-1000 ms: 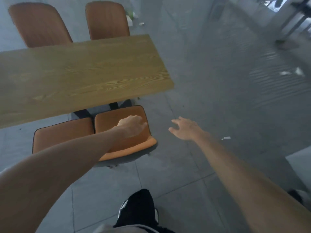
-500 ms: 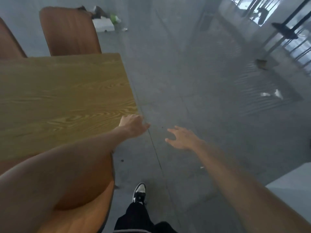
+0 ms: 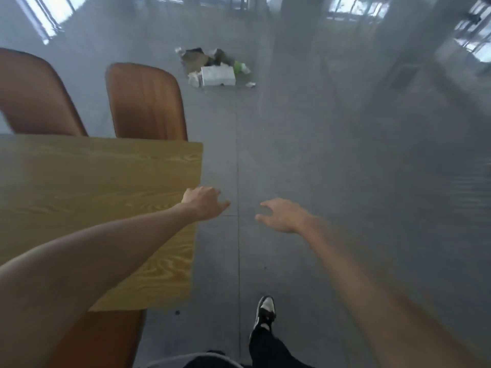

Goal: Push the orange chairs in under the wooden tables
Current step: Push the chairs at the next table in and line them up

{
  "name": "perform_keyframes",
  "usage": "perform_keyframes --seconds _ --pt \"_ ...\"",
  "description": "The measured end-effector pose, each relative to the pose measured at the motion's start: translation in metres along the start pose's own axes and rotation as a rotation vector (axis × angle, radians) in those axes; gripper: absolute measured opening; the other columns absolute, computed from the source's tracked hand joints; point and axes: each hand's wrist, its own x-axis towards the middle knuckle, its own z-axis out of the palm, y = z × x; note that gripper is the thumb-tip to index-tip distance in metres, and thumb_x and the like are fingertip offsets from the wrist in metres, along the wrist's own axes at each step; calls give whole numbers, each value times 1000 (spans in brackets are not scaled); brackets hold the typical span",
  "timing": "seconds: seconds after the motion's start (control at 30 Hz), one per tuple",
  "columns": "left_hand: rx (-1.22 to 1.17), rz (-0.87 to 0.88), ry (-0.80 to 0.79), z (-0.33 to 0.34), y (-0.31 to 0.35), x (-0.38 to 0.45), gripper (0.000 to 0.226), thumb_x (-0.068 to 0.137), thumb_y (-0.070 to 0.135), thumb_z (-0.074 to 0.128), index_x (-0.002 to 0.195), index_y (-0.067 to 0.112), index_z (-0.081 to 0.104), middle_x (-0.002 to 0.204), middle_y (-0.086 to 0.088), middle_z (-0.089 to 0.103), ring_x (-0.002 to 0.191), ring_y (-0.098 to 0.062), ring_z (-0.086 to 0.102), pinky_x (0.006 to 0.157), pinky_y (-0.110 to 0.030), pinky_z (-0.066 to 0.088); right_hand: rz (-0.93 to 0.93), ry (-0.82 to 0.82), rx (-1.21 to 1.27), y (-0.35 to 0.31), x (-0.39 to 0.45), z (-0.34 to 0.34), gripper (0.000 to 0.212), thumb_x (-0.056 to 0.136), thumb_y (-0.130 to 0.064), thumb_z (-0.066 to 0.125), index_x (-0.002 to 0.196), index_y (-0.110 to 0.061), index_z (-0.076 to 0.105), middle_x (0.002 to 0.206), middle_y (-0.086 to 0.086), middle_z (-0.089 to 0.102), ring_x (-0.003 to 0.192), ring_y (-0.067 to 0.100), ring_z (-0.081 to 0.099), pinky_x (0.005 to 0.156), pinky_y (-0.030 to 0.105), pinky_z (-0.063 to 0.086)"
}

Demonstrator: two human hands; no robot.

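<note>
Left: wooden table (image 3: pixel 93 187) blocks my reach.
Ahead: bare floor (image 3: pixel 332 168), open.
Far: rubbish pile (image 3: pixel 215 67).

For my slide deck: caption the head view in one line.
Both empty hands, left hand and right hand, reach past the wooden table corner, two orange chairs beyond it.

Bare forearms, black trousers (image 3: pixel 268 349), black-and-white sneaker (image 3: pixel 264 313), perhaps a grey top
</note>
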Motion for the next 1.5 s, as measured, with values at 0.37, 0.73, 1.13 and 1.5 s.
perform_keyframes --seconds 0.37,0.73,1.13,1.5 --pt "-269 -388 174 -99 -20 135 63 92 64 41 125 15 65 123 -6 68 114 -29 63 97 -48 47 -323 -78 -227 25 218 -180 78 83 -73 42 146 -28 42 152 6 42 140 25 39 114 46 33" --pt "-399 -584 232 -201 -90 330 48 96 60 44 95 16 61 96 -2 68 89 -26 63 87 -47 46 -497 -104 -393 -1 444 -359 70 87 -68 46 144 -27 44 151 6 43 139 23 38 115 42 32" --pt "-396 -934 424 -316 -191 461 47 97 57 45 108 14 60 108 -9 70 101 -32 65 97 -53 46 -959 -31 -506 -146 660 -515 58 92 -57 48 140 -24 53 147 3 49 137 20 42 115 38 31" --pt "-593 -1415 625 -349 -286 500 55 94 55 44 122 11 63 120 -11 65 116 -31 56 100 -47 43 -1372 -90 -780 -366 770 -585 59 94 -53 50 146 -24 45 151 1 43 137 22 41 112 39 33"
